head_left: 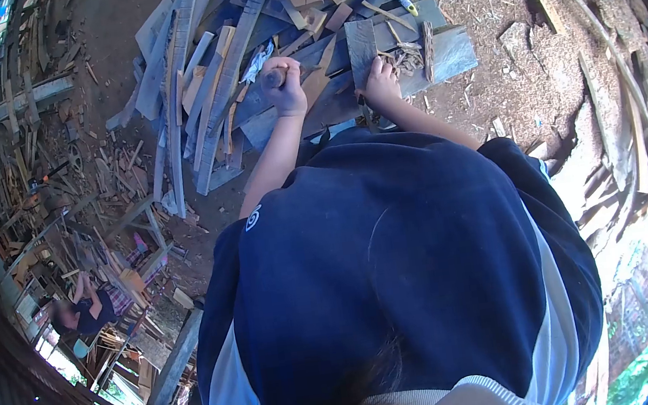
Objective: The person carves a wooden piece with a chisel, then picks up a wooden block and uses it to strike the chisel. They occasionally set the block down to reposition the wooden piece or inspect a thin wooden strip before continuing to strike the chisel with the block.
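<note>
My left hand (285, 87) is closed in a fist around a brown, round-ended wooden handle (274, 77); whatever lies beyond the handle is hidden by the hand. My right hand (382, 83) grips the lower right side of a short dark wooden board (361, 46), with its fingers bent at the edge. Thin wood chips (407, 58) lie just right of those fingers. Under both hands spreads a heap of planks and offcuts. A crumpled pale scrap (257, 63) rests beside my left hand.
Long planks (215, 94) lean across the heap's left side. A yellow-handled tool (402, 0) lies at its upper right. Shavings (487, 77) cover the ground to the right, near long wood strips (627, 84). Another person (94, 307) sits among wood scraps at the far left.
</note>
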A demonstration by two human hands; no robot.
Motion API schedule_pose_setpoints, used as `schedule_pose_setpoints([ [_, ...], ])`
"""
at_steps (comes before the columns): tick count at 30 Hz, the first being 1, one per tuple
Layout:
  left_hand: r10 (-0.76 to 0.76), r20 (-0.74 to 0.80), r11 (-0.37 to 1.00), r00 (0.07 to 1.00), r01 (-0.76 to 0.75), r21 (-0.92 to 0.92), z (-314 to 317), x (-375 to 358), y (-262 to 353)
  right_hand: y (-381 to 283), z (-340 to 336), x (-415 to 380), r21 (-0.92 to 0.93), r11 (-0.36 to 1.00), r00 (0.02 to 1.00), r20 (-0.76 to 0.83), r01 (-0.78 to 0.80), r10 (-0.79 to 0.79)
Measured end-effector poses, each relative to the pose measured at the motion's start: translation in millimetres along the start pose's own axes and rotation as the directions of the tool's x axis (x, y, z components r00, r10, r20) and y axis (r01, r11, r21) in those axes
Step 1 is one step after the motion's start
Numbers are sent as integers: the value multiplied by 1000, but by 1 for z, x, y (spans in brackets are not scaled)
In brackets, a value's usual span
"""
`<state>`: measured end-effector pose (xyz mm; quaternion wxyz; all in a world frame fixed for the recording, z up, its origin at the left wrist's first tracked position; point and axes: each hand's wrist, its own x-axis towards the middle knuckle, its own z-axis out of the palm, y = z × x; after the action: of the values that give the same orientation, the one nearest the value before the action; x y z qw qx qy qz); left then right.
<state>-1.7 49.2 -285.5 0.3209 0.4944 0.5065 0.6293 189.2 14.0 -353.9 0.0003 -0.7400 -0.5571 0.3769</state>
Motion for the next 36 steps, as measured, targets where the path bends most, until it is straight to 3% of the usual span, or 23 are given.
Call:
schedule_pose_setpoints([
  [1,1,4,1000,1000,-1,1,-2,-2,0,-1,1,-3,3,1000,1000,-1,-2,2],
  [3,34,48,998,998,-31,-57,-5,-6,-1,-4,4,-11,-325,925,922,-259,198,-289],
  [4,43,63,998,997,-40,-40,-4,-8,-2,-6,3,-8,-324,925,922,-260,197,-288],
  [6,42,89,999,995,-39,-28,-1,-14,1,-14,-3,-1,-501,718,807,-62,484,-587],
  [7,40,112,999,993,-38,-15,2,-16,6,-20,-6,3,-501,717,807,-59,485,-587],
  [10,58,150,997,987,-64,35,7,-19,11,-38,-12,21,-626,502,751,217,597,-623],
  [11,51,160,998,986,-56,29,8,-18,14,-42,-13,26,-623,499,748,221,602,-626],
  [13,62,160,996,985,-71,50,7,-17,14,-47,-15,34,-592,507,772,381,626,-508],
  [18,32,109,997,994,-39,62,5,-14,16,-39,-14,39,-605,456,741,384,653,-551],
  [31,-39,97,997,995,32,73,1,-4,13,-42,-17,46,-555,502,743,410,663,-528],
  [36,-20,-26,998,999,21,66,6,-7,7,-41,-16,47,-564,487,737,404,667,-542],
])
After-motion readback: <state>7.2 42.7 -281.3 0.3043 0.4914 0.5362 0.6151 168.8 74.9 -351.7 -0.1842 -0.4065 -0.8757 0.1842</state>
